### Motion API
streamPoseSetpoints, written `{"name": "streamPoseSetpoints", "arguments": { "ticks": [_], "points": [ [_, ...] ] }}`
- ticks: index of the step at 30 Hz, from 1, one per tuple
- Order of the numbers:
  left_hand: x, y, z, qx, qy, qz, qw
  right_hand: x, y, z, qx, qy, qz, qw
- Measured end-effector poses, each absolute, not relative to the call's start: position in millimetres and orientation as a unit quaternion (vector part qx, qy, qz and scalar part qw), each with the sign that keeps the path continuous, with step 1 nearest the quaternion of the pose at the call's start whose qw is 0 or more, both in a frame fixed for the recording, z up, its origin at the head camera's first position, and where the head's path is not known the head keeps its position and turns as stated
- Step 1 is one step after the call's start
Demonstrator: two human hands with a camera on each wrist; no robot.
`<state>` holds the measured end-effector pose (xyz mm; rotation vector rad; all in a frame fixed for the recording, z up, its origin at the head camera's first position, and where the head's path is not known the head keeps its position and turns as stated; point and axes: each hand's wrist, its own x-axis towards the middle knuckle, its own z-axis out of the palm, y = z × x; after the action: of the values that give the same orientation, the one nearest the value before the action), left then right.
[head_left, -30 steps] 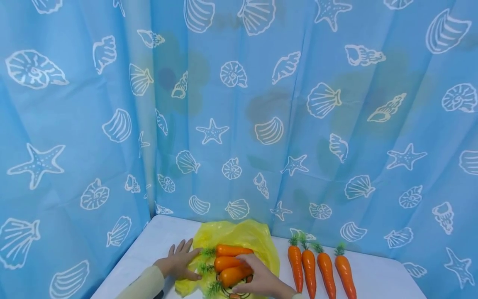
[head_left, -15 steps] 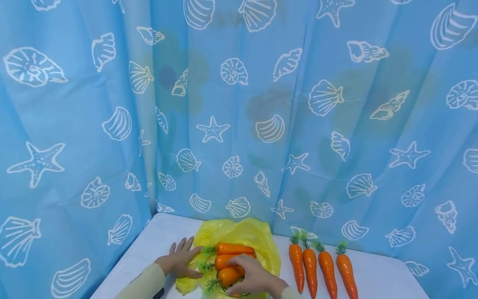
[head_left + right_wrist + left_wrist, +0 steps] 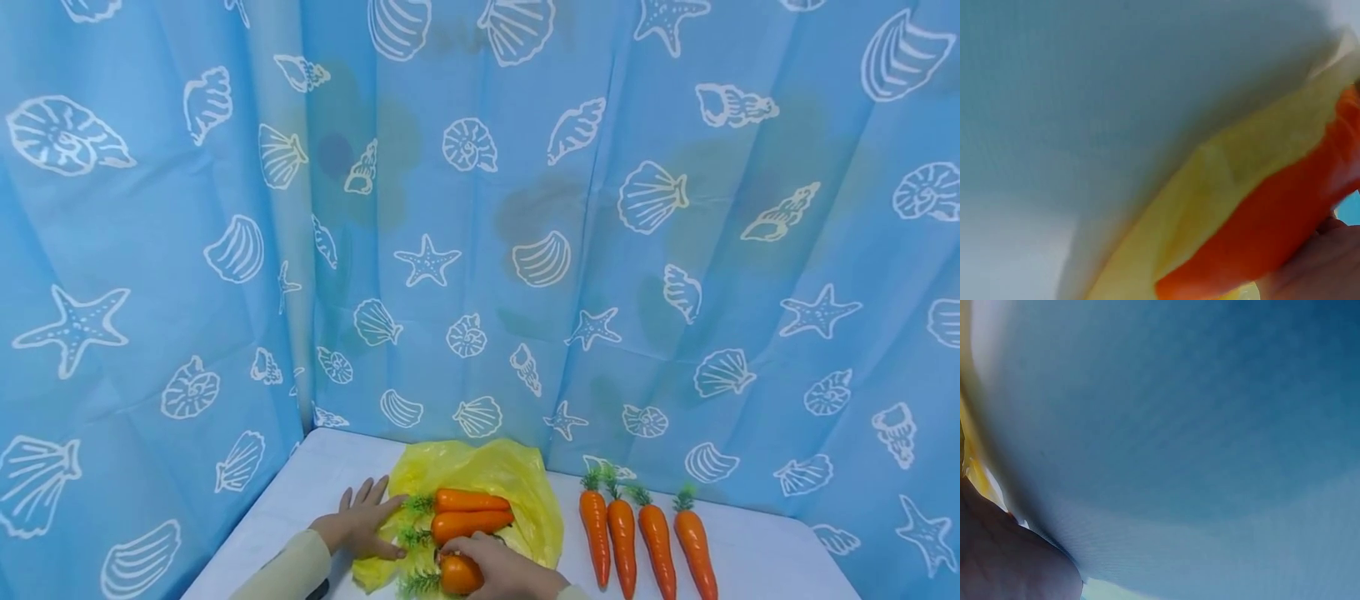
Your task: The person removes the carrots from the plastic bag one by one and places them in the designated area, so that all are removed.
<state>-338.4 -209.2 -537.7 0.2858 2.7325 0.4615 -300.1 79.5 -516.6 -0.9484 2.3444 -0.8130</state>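
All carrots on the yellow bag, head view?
No, four carrots lie on the white table to the right of the bag.

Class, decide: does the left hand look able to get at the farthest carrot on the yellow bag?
Probably yes: the left hand lies by the green top of that carrot, with nothing visible between.

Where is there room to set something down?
The table is bare right of the rightmost carrot and in the far-left corner, between left hand and shell-print curtain. Three carrots and the right hand crowd the yellow plastic bag.
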Motion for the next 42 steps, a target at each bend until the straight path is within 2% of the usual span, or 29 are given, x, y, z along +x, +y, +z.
{"name": "streamPoseSetpoints", "arguments": {
  "ticks": [5,18,22,27,32,42],
  "points": [
    [-338,-209,-543,0.099,0.964,0.173,0.177,-298,80,-522,-0.355,0.838,-0.328,0.252],
    [-333,-205,-532,0.093,0.966,0.162,0.178,-279,63,-513,-0.293,0.868,-0.345,0.206],
    [-333,-205,-533,0.092,0.967,0.163,0.173,-277,61,-509,-0.273,0.863,-0.388,0.175],
    [-334,-206,-532,0.098,0.967,0.158,0.173,-279,68,-504,-0.288,0.857,-0.411,0.118],
    [-335,-207,-533,0.104,0.968,0.156,0.167,-281,82,-505,-0.29,0.851,-0.428,0.092],
    [-334,-206,-535,0.097,0.97,0.158,0.158,-276,111,-514,-0.251,0.852,-0.445,0.113]
  ]
}}
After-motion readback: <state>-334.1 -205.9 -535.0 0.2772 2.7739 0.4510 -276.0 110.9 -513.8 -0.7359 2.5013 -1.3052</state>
